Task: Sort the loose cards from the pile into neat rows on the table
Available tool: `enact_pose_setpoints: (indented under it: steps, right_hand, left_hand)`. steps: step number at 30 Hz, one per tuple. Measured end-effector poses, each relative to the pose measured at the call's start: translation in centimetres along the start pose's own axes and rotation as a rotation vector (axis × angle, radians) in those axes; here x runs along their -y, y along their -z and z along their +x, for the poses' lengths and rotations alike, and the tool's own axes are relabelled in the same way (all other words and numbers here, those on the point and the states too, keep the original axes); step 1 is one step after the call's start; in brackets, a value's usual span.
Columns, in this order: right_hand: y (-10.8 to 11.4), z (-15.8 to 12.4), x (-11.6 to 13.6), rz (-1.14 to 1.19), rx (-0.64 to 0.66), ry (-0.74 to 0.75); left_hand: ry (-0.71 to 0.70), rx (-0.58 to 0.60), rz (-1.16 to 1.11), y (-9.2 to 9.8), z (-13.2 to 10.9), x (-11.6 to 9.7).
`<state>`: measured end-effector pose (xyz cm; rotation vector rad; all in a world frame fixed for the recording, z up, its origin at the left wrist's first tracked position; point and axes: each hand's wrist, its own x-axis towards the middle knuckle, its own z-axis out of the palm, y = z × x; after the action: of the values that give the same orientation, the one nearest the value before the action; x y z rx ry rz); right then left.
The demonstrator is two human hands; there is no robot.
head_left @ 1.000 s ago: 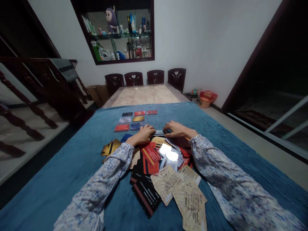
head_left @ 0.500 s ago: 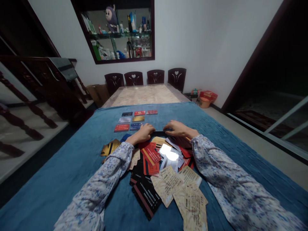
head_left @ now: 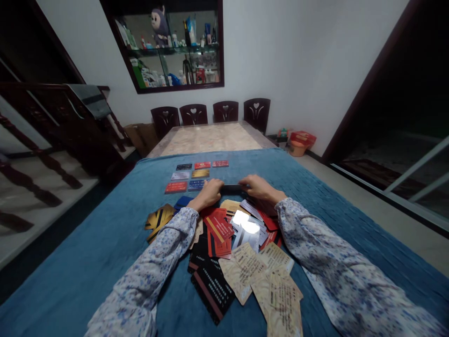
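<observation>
A dark card (head_left: 232, 188) is stretched between my two hands, seen almost edge-on; whether it is one card or a thin stack I cannot tell. Its left end is gripped by my left hand (head_left: 209, 193), its right end by my right hand (head_left: 258, 186), both with curled fingers. Just below them lies a loose heap: red cards (head_left: 218, 224), silvery cards (head_left: 247, 236) with bright glare, black cards (head_left: 213, 290) and beige cards (head_left: 280, 299). Gold cards (head_left: 159, 217) and a blue card (head_left: 182, 202) lie left of my left forearm.
Beyond my hands, several cards lie in rows, among them a red card (head_left: 176, 187), a blue card (head_left: 196, 185) and a gold card (head_left: 200, 173). A blue cloth (head_left: 105, 243) covers the near table. Dark chairs (head_left: 226, 111) stand at the far end.
The dark card is lifted and tilted slightly, so more of its face shows between my hands. My left hand has shifted slightly; the heap and the rows stay as they were.
</observation>
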<state>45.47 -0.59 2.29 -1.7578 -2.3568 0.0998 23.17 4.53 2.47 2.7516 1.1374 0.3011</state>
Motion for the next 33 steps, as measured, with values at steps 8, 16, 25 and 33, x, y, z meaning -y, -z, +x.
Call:
enact_pose_setpoints:
  steps: [8, 16, 25, 33]
  right_hand:
    - [-0.3, -0.2, 0.9, -0.086, -0.027, -0.106]
    - [-1.1, -0.1, 1.0, -0.019, -0.088, -0.178]
    - [-1.2, -0.1, 1.4, -0.001, -0.118, -0.213]
    - [-1.8, -0.2, 1.7, -0.074, -0.123, -0.224]
  left_hand:
    - [0.019, -0.062, 0.031, -1.2, 0.7, 0.4]
    - [0.051, -0.157, -0.032, -2.0, 0.6, 0.9]
    - [0.087, -0.169, -0.071, -1.9, 0.5, 0.4]
    - [0.074, -0.167, -0.027, -2.2, 0.4, 0.3]
